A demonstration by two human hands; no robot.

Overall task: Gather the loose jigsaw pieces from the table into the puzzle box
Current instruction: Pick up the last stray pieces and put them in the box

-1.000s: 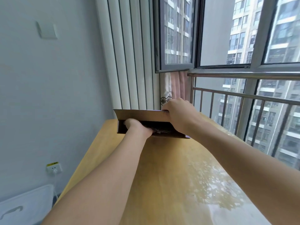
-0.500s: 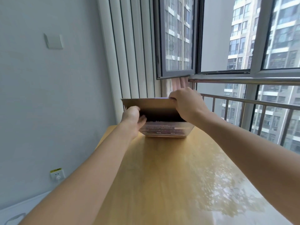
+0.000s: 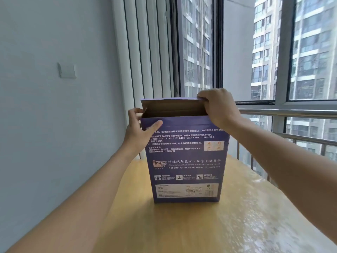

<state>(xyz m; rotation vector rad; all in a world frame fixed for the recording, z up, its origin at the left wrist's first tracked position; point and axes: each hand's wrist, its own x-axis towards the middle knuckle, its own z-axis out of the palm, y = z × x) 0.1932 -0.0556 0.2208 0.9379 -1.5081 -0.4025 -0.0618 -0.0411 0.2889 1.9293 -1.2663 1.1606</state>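
A tall purple puzzle box [image 3: 186, 161] with white print stands upright on the wooden table [image 3: 182, 225], its top flap raised so the brown inside shows. My left hand [image 3: 140, 128] grips the box's upper left corner, thumb across the front face. My right hand [image 3: 218, 106] pinches the raised flap at the upper right corner. No loose jigsaw pieces show on the table, and the box's contents are hidden.
A grey wall [image 3: 54, 125] with a light switch [image 3: 67, 70] runs along the left. Behind the box are vertical blinds [image 3: 145, 52] and a window. A metal railing [image 3: 288, 114] lines the table's right side.
The box has been tipped up from lying low at the table's far end to standing upright and closer to me. Both hands rose with it and stayed on its top edge.
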